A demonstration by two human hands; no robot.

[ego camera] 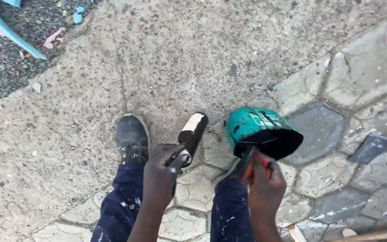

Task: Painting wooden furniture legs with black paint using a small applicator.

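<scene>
Roller [192, 133] left — green can [261, 131] right

Right shoe [229, 172] hidden — behind tilted green bucket [260, 130].

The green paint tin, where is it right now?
In the head view the green paint tin is right of centre, tipped over the paving stones above the right hand, with the paint roller in the left hand beside it.

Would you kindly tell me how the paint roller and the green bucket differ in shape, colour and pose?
The black-and-cream cylindrical paint roller is slim; the green plastic bucket is wide and open-mouthed. The roller is held by the left hand; the bucket is tipped, with the right hand at its mouth. Both carry black paint.
</scene>
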